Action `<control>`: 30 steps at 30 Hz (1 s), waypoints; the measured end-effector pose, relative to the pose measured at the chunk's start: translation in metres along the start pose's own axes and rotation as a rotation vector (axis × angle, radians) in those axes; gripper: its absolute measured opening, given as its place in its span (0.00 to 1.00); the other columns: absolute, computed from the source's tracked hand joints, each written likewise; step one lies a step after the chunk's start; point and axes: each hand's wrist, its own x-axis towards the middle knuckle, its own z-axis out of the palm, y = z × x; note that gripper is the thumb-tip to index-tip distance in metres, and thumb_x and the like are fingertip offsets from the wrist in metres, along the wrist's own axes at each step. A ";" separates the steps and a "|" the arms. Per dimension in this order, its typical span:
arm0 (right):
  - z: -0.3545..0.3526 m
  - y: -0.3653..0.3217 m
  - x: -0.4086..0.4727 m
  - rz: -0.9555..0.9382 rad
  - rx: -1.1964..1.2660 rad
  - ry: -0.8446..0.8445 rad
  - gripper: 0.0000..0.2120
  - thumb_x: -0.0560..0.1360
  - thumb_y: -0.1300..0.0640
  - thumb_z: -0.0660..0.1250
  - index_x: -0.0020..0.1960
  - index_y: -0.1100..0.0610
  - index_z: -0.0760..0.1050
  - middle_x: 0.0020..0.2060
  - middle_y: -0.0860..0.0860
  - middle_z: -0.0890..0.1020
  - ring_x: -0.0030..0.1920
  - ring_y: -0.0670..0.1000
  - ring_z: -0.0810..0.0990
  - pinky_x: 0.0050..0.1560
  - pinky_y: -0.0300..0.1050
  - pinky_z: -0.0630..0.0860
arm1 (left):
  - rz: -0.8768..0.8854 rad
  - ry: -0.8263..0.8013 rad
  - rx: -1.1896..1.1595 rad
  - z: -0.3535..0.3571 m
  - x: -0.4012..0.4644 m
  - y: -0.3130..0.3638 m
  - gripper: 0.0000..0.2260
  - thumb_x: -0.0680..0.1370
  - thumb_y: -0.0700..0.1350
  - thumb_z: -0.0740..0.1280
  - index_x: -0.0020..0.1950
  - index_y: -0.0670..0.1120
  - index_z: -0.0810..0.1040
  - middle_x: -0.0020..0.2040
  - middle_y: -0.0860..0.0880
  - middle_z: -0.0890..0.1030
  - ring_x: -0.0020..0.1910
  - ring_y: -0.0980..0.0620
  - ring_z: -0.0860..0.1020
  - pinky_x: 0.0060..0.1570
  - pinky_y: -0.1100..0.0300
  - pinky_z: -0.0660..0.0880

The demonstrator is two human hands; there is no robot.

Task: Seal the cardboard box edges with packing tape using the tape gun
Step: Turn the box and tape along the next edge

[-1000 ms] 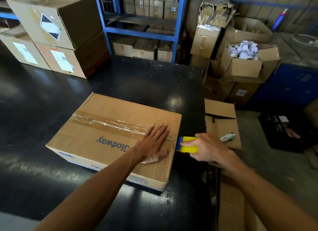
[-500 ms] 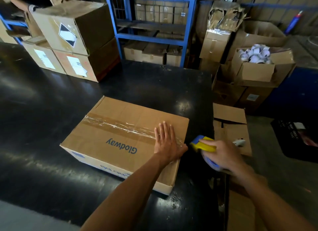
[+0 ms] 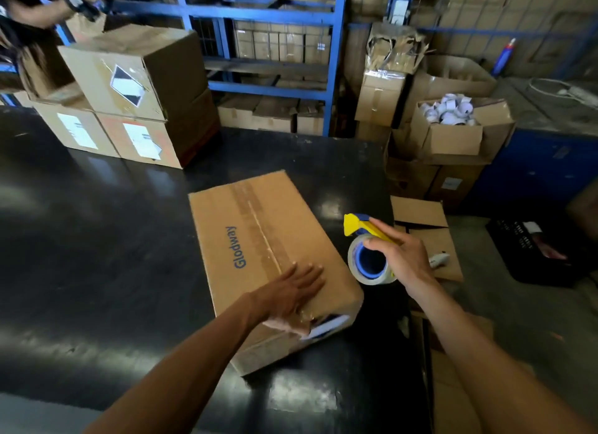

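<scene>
Lighting: dim indoor scene, and we note soft white glare patches on the glossy black table [image 3: 97,239], strongest near its front edge and along its left edge, with a small bright spot by its right edge beside the cardboard box [image 3: 259,239]. Shadows: we find the shelving [image 3: 275,12] recesses and the near right corner dark, while the box top is evenly lit. Quality: we record wide-angle bending of straight lines toward the frame edges, motion smear on the figure at the top left corner, and slight softness on the left hand [image 3: 291,294].
</scene>
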 end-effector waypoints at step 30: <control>0.104 -0.020 -0.158 -0.713 -0.595 -0.145 0.25 0.70 0.41 0.68 0.67 0.34 0.72 0.44 0.38 0.72 0.39 0.44 0.73 0.36 0.35 0.69 | -0.406 0.408 -2.299 -0.063 -0.172 0.010 0.27 0.81 0.60 0.60 0.69 0.39 0.74 0.65 0.37 0.80 0.65 0.40 0.79 0.71 0.45 0.69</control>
